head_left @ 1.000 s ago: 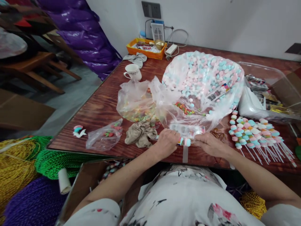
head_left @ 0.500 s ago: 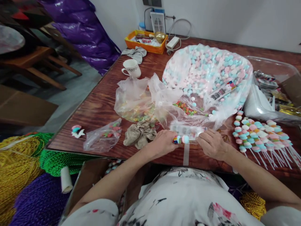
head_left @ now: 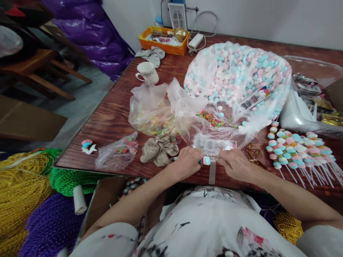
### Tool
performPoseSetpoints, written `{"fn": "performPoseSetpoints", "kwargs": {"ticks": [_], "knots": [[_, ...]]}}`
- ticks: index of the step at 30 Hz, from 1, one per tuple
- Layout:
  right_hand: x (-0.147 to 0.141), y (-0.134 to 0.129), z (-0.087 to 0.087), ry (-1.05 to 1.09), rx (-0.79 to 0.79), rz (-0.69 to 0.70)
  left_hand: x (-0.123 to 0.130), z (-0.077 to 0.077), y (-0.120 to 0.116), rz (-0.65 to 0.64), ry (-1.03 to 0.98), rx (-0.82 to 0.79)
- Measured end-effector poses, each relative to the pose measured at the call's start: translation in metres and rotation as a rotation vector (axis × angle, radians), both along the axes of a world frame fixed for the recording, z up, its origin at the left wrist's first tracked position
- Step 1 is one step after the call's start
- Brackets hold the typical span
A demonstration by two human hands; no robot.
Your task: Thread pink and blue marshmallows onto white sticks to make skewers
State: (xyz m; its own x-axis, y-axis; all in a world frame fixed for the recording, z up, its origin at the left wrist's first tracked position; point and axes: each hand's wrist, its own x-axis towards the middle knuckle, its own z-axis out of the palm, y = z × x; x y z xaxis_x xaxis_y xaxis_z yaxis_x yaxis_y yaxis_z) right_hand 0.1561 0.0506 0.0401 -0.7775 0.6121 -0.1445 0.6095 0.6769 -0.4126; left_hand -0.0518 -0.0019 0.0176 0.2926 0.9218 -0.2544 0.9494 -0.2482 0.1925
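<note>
My left hand (head_left: 189, 160) is closed around a marshmallow skewer (head_left: 206, 160). Its pink and blue end sticks out past my fingers on the right, and the rest is hidden in my grip. My right hand (head_left: 233, 164) is closed just to the right of that end, fingertips pinched together; what they hold is too small to make out. Behind both hands lies a stack of clear printed wrappers (head_left: 214, 144). Gold twist ties (head_left: 252, 153) lie beside my right wrist. A crumpled brown cloth (head_left: 159, 150) is left of my left hand.
Finished-looking marshmallow skewers (head_left: 298, 150) lie in rows at right. A large bag of marshmallows (head_left: 238, 75) fills the back, with bags of gummy candy (head_left: 154, 119) in front. A mug (head_left: 148, 73), an orange tray (head_left: 163, 44) and a clear plastic bin (head_left: 308, 125) stand around.
My right hand has moved left, closer to my left hand. Less of the marshmallow skewer shows beyond my left fingers. The gold twist ties have come into fuller view.
</note>
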Motion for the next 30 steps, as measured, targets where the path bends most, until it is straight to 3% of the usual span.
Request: {"fn": "performPoseSetpoints", "kwargs": {"ticks": [5, 9, 16, 19, 23, 30], "knots": [[-0.007, 0.014, -0.002, 0.12, -0.261, -0.092, -0.002, 0.003, -0.003, 0.004, -0.068, 0.025], [-0.003, 0.018, -0.009, 0.222, -0.275, -0.14, -0.01, 0.006, -0.004, 0.016, -0.014, 0.065], [-0.008, 0.005, -0.015, 0.112, 0.077, 0.033, -0.006, 0.007, -0.005, 0.061, -0.038, -0.067], [-0.017, 0.0, -0.016, 0.055, 0.145, 0.059, -0.002, 0.007, -0.003, 0.067, -0.051, -0.071], [-0.019, 0.001, -0.014, 0.201, 0.23, 0.095, -0.003, 0.009, -0.002, 0.094, -0.111, -0.032], [0.004, 0.012, -0.015, 0.363, 0.654, 0.283, -0.007, 0.008, -0.001, 0.124, -0.15, -0.035]]}}
